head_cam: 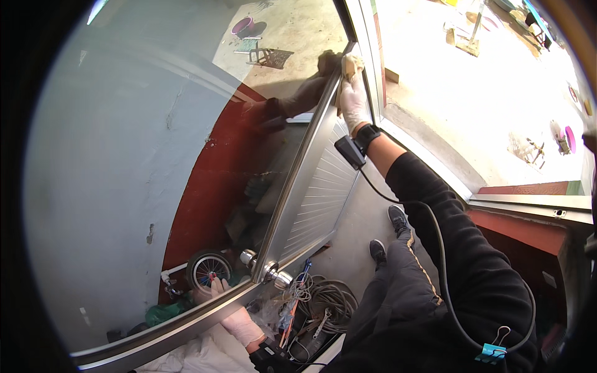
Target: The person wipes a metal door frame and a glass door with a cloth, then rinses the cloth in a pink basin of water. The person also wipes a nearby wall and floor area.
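My right hand [353, 100], in a thin pale glove, presses a folded beige cloth [352, 65] against the upper part of the grey metal door frame [298, 163]. A dark mirror image of this hand shows in the glass pane [116, 186] beside it. My left hand [239, 322], also gloved, is at the lower edge of the door by the round metal door knob [280, 278]. The frame bar hides part of it, and pale fingers show past the bar in the glass. Whether it grips the bar is unclear. Below the pane, the door has a ribbed metal panel [322, 182].
Coiled hose or cable [333, 298] and tools lie on the floor below the knob. White fabric [200, 354] is at the bottom. A black cable [438, 242] runs along my right arm. Beyond the doorway lies a sunlit yard [433, 102] with a pink basin [570, 140].
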The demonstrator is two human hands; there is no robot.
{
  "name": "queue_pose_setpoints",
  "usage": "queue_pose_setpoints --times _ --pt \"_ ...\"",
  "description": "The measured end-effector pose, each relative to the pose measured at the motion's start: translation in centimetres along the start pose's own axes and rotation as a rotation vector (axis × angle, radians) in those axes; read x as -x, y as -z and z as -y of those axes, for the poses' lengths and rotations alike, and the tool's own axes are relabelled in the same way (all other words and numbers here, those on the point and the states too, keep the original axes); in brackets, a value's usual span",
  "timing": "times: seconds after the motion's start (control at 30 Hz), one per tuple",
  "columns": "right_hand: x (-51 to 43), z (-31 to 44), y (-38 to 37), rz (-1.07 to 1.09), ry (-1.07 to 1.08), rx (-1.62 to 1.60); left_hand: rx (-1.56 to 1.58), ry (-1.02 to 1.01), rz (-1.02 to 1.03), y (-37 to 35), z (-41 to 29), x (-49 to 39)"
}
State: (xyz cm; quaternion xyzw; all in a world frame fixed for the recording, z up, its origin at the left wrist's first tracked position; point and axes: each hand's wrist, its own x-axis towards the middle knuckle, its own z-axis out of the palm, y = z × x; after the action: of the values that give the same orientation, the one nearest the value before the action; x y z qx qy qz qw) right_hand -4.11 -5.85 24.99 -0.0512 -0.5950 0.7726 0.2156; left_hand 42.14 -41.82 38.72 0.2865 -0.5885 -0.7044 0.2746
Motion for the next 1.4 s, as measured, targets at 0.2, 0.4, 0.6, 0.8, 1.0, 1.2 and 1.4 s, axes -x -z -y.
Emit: queue_pose_setpoints --times 0.2,0.4,0.6,0.8,1.0,1.2,1.4 --pt "26.2 4.0 -4.5 0.142 -0.226 -0.149 0.062 0.113 -0.152 1.5 0.2 -0.5" --pt "17.4 -1.6 -3.8 0.088 -0.087 -0.008 -0.166 0.116 -0.045 3.0 0.6 -0.6" --pt "-7.0 -3.3 -1.3 -0.126 -0.061 -0.079 -0.154 0.126 -0.130 5.0 0.9 -1.2" --pt "8.8 2.6 -4.8 0.201 -0.093 -0.073 -0.978 0.072 0.101 8.1 1.4 -1.4" --pt "10.1 0.2 -4.2 0.215 0.131 0.158 -0.508 0.074 -0.114 6.6 1.4 -1.2" --pt "-13.8 -3.3 -3.6 -0.114 -0.417 -0.282 -0.155 0.110 -0.259 2.9 0.8 -0.1" --pt "-12.0 -0.6 -6.1 -0.034 -0.001 -0.228 -0.163 0.119 -0.189 1.1 0.1 0.3"
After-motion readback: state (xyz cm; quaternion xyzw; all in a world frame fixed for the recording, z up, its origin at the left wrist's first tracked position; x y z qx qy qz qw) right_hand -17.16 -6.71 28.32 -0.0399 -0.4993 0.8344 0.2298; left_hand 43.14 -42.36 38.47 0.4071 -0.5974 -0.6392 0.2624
